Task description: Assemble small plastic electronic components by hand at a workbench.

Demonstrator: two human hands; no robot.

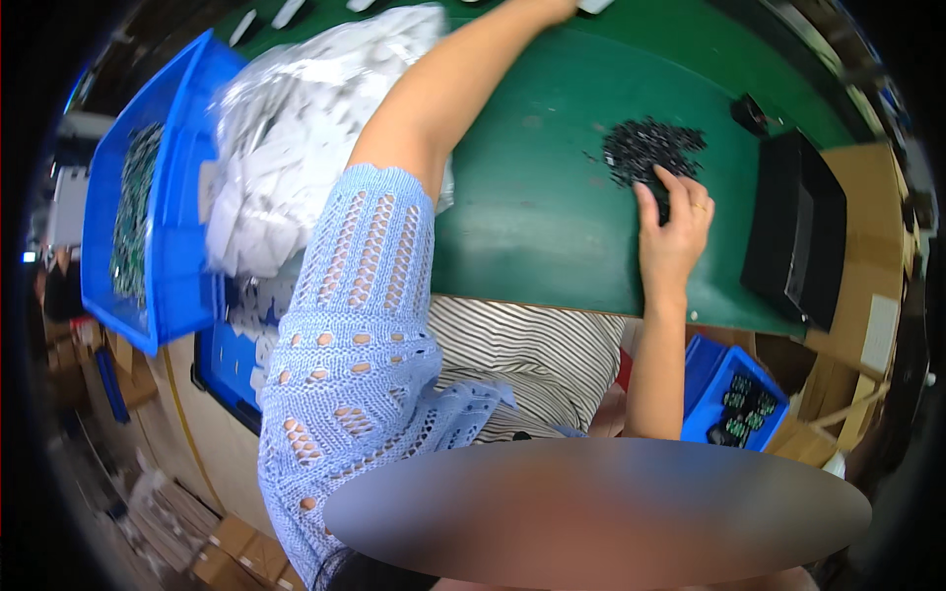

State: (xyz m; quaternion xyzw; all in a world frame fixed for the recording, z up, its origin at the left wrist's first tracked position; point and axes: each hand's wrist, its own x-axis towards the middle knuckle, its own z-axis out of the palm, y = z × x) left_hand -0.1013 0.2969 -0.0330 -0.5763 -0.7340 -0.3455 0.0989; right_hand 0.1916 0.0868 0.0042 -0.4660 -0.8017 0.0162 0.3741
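My right hand (676,229) rests at the near edge of a pile of small black parts (652,148) on the green tabletop (532,197). Its thumb and fingers curl around something black, seemingly a small part like those in the pile; its exact shape is hidden. A ring shows on one finger. My left arm stretches to the far edge of the table, where my left hand (558,10) is mostly cut off by the picture's top. A white piece (595,5) lies right beside it. The fingers of that hand do not show clearly.
A large clear bag of white pieces (305,138) lies left of my arm, beside a blue bin (182,197) holding thin green parts. At right stand a black box (796,227) and cardboard (867,217). Below the edge sits a blue bin (774,389) with black-and-green parts.
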